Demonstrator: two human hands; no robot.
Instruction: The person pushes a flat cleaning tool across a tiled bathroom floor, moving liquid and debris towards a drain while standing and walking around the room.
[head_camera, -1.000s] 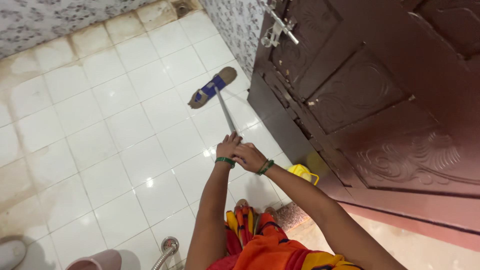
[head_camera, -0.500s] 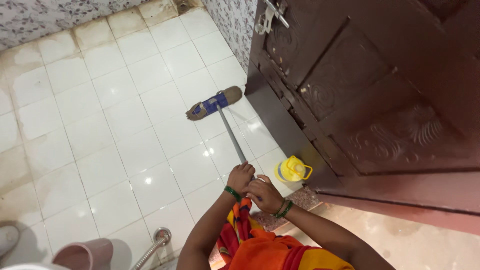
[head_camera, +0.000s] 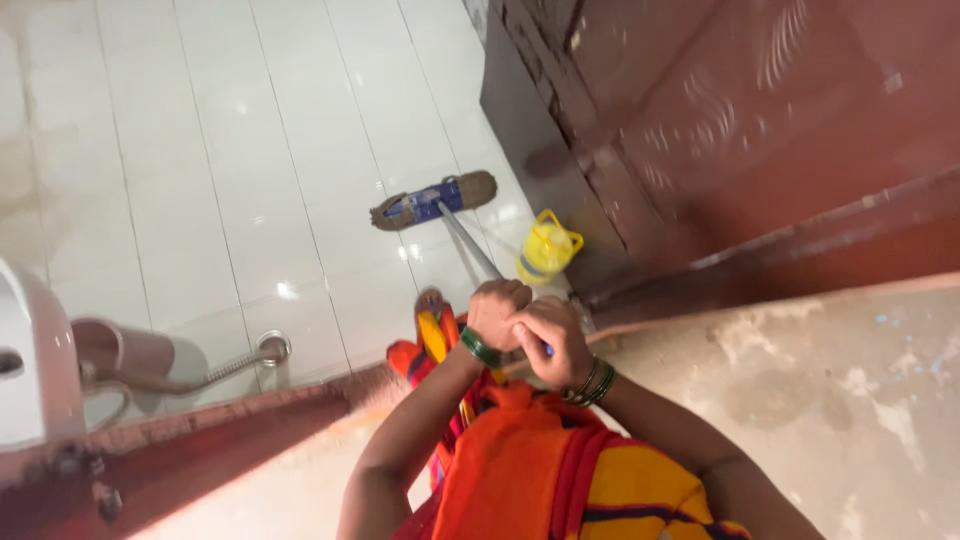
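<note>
Flat blue mop head with brown fringe (head_camera: 433, 200) lies on the white tiled floor (head_camera: 250, 150) at upper centre; its grey metal handle (head_camera: 468, 245) slants down into my left hand (head_camera: 497, 312) and right hand (head_camera: 548, 338), fingers clenched around it. Right of it stands a yellow plastic jug (head_camera: 547, 248).

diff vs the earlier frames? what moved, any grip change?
The mop head has been drawn back from the far wall area toward the person, ending near the yellow container by the door. The person has stepped back to the threshold. No grip change: left hand and right hand both stay closed on the mop handle. The container did not move.
</note>
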